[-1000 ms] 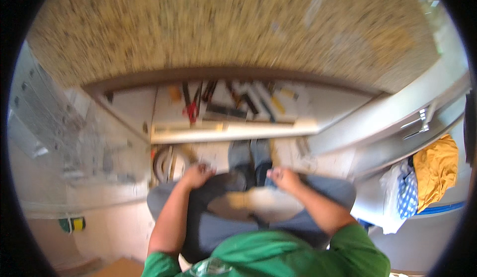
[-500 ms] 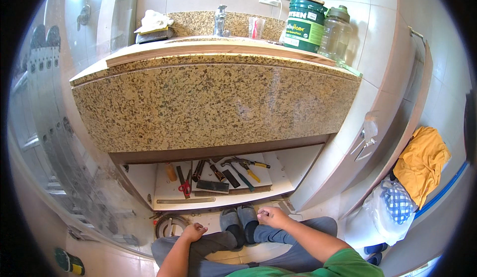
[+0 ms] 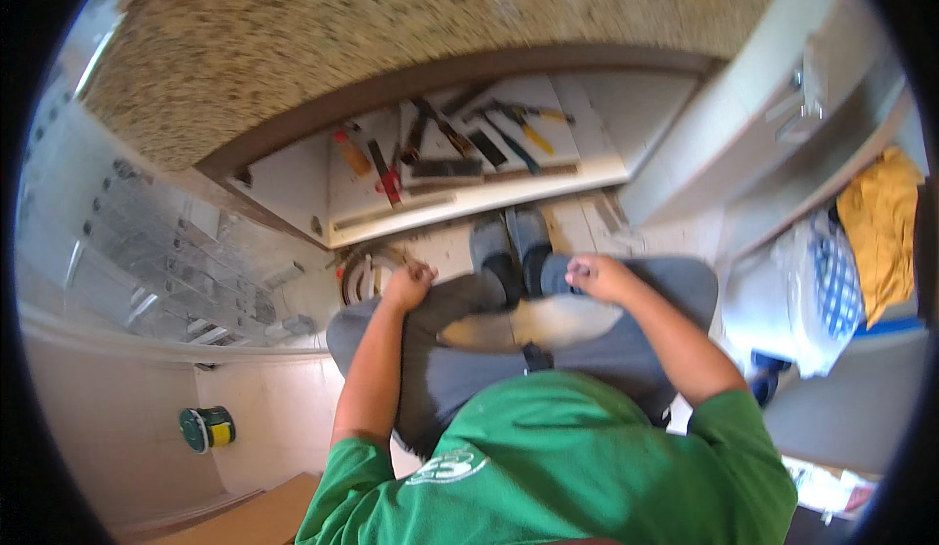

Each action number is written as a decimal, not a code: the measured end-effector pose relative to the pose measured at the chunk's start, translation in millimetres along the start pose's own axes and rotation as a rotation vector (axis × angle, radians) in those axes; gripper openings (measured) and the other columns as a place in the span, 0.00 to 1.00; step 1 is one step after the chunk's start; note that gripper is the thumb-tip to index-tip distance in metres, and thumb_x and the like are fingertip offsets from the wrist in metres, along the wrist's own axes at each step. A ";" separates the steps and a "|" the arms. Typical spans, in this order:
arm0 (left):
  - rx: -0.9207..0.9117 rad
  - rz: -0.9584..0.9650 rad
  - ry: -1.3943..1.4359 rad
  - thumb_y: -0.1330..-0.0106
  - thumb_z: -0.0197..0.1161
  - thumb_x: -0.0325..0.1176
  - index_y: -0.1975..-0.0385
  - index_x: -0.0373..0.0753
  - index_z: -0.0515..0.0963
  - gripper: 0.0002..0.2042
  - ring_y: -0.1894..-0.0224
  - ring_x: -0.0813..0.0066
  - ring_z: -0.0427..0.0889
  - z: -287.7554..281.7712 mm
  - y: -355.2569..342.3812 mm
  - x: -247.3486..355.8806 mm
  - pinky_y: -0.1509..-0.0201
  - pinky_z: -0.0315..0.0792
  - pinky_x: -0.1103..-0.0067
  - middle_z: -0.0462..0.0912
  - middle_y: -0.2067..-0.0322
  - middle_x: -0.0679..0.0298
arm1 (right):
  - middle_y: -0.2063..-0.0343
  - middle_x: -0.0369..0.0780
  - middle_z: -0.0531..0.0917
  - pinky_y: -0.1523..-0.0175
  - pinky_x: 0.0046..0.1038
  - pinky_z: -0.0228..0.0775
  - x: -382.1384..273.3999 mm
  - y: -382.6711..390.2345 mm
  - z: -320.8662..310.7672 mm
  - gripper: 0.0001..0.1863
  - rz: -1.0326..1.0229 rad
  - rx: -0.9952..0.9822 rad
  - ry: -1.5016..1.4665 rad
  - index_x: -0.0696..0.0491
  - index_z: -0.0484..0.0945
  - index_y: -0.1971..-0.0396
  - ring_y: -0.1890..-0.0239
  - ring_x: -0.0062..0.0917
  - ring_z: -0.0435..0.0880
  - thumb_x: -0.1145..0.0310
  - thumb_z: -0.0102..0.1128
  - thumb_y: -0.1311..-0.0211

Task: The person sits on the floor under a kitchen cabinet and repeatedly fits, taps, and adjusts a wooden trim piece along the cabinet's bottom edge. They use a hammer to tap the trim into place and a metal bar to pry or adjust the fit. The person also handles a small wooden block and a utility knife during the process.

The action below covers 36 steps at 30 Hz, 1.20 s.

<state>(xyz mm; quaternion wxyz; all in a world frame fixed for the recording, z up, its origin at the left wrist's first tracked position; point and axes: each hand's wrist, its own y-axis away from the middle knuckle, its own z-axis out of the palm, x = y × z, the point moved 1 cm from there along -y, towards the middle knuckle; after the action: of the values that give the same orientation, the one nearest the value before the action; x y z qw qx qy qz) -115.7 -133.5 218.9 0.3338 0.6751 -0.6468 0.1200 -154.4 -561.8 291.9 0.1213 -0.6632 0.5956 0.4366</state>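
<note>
My left hand (image 3: 411, 285) is closed in a loose curl over my left knee, close to a coiled brown band (image 3: 352, 286) on the floor. Over the other knee, my right hand (image 3: 593, 277) is also curled closed. Nothing shows between the fingers of either hand, though the picture is somewhat blurred. Beyond my feet is an open cabinet (image 3: 606, 175) under a counter. On its floor lie a hammer (image 3: 509, 139), red-handled scissors (image 3: 387, 179), pliers (image 3: 538, 112), a dark flat block (image 3: 447, 168), an orange bottle (image 3: 352, 152) and several other tools.
A speckled stone panel (image 3: 391, 26) hangs above the cabinet opening. Glass (image 3: 156, 242) stands at the left, with a green bucket (image 3: 206, 429) behind me on that side. At the right are a plastic bag (image 3: 812, 291) and a yellow cloth (image 3: 880, 232).
My view has tipped down toward my lap, so the countertop has left the picture and more of my green shirt shows. Both hands stay near my knees, still curled.
</note>
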 end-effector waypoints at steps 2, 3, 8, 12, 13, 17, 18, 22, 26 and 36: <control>-0.001 0.014 0.020 0.32 0.63 0.54 0.53 0.38 0.84 0.23 0.51 0.51 0.86 -1.4 -0.4 2.8 0.46 0.77 0.65 0.87 0.59 0.47 | 0.66 0.45 0.87 0.53 0.37 0.76 8.2 5.2 5.1 0.16 -0.004 -0.065 0.108 0.51 0.83 0.58 0.61 0.36 0.86 0.54 0.66 0.35; -0.009 0.002 -0.018 0.31 0.62 0.54 0.52 0.39 0.84 0.23 0.51 0.54 0.86 -2.0 -0.4 3.8 0.46 0.76 0.66 0.87 0.58 0.49 | 0.64 0.46 0.87 0.52 0.38 0.76 11.5 8.0 8.5 0.18 0.004 -0.114 0.165 0.52 0.83 0.57 0.59 0.39 0.86 0.53 0.65 0.36; -0.003 0.059 -0.022 0.33 0.64 0.51 0.54 0.36 0.83 0.22 0.57 0.53 0.87 -1.6 -4.6 9.3 0.50 0.78 0.67 0.88 0.64 0.49 | 0.57 0.48 0.87 0.48 0.40 0.75 22.6 16.0 22.7 0.21 0.073 -0.224 0.168 0.52 0.82 0.53 0.53 0.44 0.85 0.51 0.65 0.36; -0.028 0.034 -0.041 0.33 0.64 0.51 0.55 0.37 0.84 0.21 0.57 0.56 0.88 0.0 -7.6 11.2 0.50 0.78 0.68 0.88 0.64 0.50 | 0.58 0.48 0.86 0.48 0.40 0.75 32.2 8.7 23.9 0.22 0.084 -0.237 0.170 0.52 0.81 0.52 0.54 0.44 0.85 0.50 0.64 0.36; -0.027 0.031 -0.050 0.32 0.64 0.51 0.56 0.38 0.85 0.21 0.58 0.59 0.88 0.0 -7.9 11.6 0.51 0.78 0.70 0.88 0.65 0.50 | 0.58 0.48 0.86 0.48 0.40 0.75 34.9 5.8 23.5 0.22 0.085 -0.244 0.178 0.52 0.81 0.51 0.54 0.43 0.85 0.50 0.64 0.36; -0.051 -0.015 0.017 0.32 0.64 0.51 0.55 0.38 0.84 0.20 0.57 0.59 0.88 0.7 -8.9 15.8 0.51 0.78 0.71 0.88 0.63 0.50 | 0.59 0.48 0.86 0.50 0.40 0.76 43.3 -1.3 25.6 0.23 0.078 -0.222 0.150 0.52 0.81 0.51 0.55 0.43 0.85 0.50 0.65 0.36; -0.032 -0.017 -0.092 0.32 0.64 0.52 0.54 0.39 0.84 0.21 0.55 0.57 0.87 -0.4 -7.7 17.0 0.49 0.78 0.69 0.87 0.60 0.49 | 0.61 0.48 0.86 0.52 0.39 0.76 44.6 -1.3 27.6 0.22 0.083 -0.224 0.142 0.52 0.81 0.51 0.58 0.41 0.85 0.50 0.66 0.36; -0.062 -0.058 -0.016 0.32 0.63 0.53 0.54 0.39 0.84 0.22 0.54 0.54 0.86 -5.7 -6.5 23.9 0.47 0.77 0.67 0.87 0.59 0.49 | 0.63 0.48 0.87 0.53 0.37 0.76 49.9 -0.7 34.3 0.22 0.116 -0.273 0.049 0.53 0.82 0.51 0.60 0.38 0.86 0.51 0.65 0.35; -0.091 -0.051 0.010 0.31 0.62 0.53 0.53 0.38 0.84 0.22 0.53 0.54 0.86 -12.3 -8.6 26.4 0.47 0.77 0.67 0.87 0.58 0.50 | 0.61 0.49 0.87 0.52 0.36 0.76 56.0 -3.4 36.1 0.22 0.162 -0.313 0.063 0.53 0.83 0.51 0.59 0.37 0.86 0.52 0.65 0.35; -0.088 -0.066 0.152 0.31 0.61 0.54 0.53 0.38 0.83 0.23 0.56 0.54 0.86 -7.1 -20.6 0.5 0.49 0.77 0.67 0.86 0.62 0.49 | 0.62 0.45 0.88 0.52 0.31 0.76 46.7 -9.3 38.2 0.20 0.202 -0.386 0.110 0.57 0.81 0.50 0.60 0.29 0.85 0.57 0.65 0.32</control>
<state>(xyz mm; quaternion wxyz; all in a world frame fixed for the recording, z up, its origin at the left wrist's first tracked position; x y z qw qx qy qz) -94.0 -130.8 218.4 0.4150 0.6697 -0.6017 0.1311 -166.9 -565.3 232.3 -0.0845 -0.6339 0.5702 0.5157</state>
